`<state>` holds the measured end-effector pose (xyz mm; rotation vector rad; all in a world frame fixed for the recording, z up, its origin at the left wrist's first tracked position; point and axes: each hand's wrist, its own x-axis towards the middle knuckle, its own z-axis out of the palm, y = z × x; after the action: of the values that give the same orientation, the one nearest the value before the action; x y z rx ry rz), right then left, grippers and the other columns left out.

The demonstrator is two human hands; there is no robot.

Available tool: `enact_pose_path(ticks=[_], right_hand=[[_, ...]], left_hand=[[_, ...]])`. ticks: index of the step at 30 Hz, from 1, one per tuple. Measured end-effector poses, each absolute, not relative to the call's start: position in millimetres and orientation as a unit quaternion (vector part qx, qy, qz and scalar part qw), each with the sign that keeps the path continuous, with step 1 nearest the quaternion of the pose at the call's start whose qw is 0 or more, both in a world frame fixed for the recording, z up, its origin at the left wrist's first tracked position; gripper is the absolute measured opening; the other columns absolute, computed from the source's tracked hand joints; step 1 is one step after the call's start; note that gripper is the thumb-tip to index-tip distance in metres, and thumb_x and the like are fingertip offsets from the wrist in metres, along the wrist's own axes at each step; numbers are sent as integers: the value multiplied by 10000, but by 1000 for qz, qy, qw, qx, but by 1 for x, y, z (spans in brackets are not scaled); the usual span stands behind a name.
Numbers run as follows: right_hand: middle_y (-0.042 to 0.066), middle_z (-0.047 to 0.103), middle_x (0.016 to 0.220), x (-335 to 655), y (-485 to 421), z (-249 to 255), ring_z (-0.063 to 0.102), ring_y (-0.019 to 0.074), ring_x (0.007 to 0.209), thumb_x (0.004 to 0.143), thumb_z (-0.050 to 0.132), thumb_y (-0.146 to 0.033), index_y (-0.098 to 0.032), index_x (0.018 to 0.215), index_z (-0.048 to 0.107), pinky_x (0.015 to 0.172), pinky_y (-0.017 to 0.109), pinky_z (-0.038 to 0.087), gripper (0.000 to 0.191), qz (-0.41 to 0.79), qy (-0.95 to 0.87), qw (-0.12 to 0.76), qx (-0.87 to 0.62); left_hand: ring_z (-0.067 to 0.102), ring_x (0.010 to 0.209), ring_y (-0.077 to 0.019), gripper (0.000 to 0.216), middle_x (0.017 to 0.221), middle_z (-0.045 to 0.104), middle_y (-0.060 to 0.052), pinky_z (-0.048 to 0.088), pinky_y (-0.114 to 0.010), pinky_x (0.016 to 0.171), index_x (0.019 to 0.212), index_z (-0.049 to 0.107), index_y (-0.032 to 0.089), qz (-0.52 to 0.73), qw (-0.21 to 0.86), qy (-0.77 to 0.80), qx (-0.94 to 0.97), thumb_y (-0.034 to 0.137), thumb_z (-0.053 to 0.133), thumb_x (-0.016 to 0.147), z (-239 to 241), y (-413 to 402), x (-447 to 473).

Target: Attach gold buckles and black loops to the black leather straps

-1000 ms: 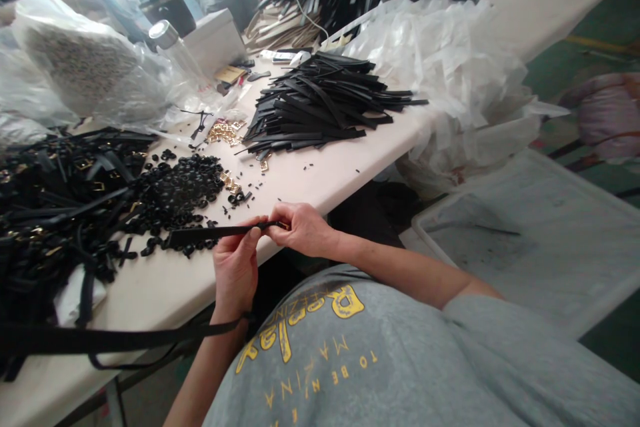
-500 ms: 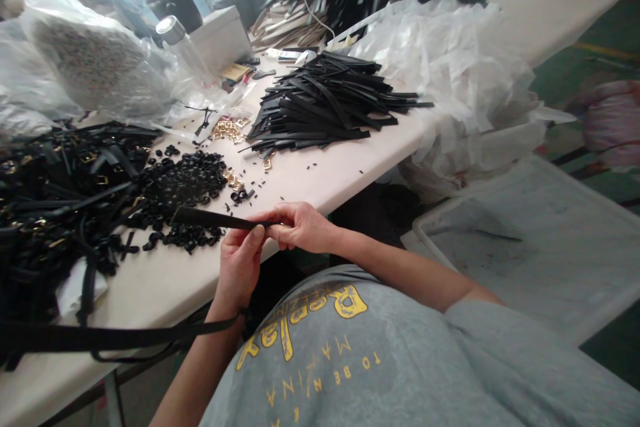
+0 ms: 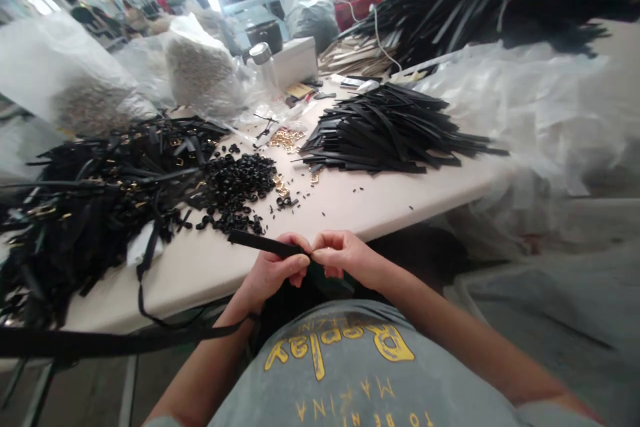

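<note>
My left hand [image 3: 273,271] and my right hand [image 3: 345,255] meet at the near edge of the white table [image 3: 210,267], both pinched on one short black strap [image 3: 263,243]. The strap sticks out to the left from my fingers, over the table edge. Just beyond it lies a heap of small black rings [image 3: 237,190] with a few gold buckles [image 3: 285,140] behind it. A stack of flat black straps [image 3: 387,130] lies to the right of the rings.
A big tangle of black straps with buckles [image 3: 95,200] covers the table's left. Clear plastic bags of small parts [image 3: 200,73] stand at the back, crumpled plastic sheeting [image 3: 525,107] at the right. A long black strap [image 3: 125,340] hangs across under my left wrist. People stand far behind.
The view has swung up and to the left. My hands have drawn closer together along the strap, so less of it now sticks out to the left.
</note>
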<state>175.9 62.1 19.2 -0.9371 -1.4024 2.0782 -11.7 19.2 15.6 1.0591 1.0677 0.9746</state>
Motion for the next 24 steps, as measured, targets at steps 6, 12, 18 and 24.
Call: enact_pose_path(ticks=[6,12,18,24], right_hand=[[-49,510,575,174,60,24,403,75,493,815,598,-395,-178,741,535,470,201,323,238,651,-604,276,-368],[-31,513,608,176,58,21,439,110,555,863,516,-306,-179,731,576,526,238,349,193,486,-727,271,-403],[1,600,643,176,53,18,517,138,575,893,511,-334,-186,748,596,551,258,395,224,436,-746,297,-406],[-4,595,606,169,46,14,516,144,545,903,522,-389,-206,709,604,517,251,400,279,464,-712,348,-395]], left_hand=[[553,456,-98,415,599,629,5,429,-200,450,999,688,152,469,620,477,410,494,752,773,14,15,-5],[532,427,-89,450,586,625,2,412,-201,430,1025,702,139,513,602,488,370,535,698,812,10,7,5],[536,444,-89,495,606,628,-8,441,-212,451,1029,742,138,515,591,498,370,546,751,748,14,6,9],[494,366,-74,586,537,600,1,362,-182,369,1051,754,122,529,629,462,333,602,748,715,-7,13,11]])
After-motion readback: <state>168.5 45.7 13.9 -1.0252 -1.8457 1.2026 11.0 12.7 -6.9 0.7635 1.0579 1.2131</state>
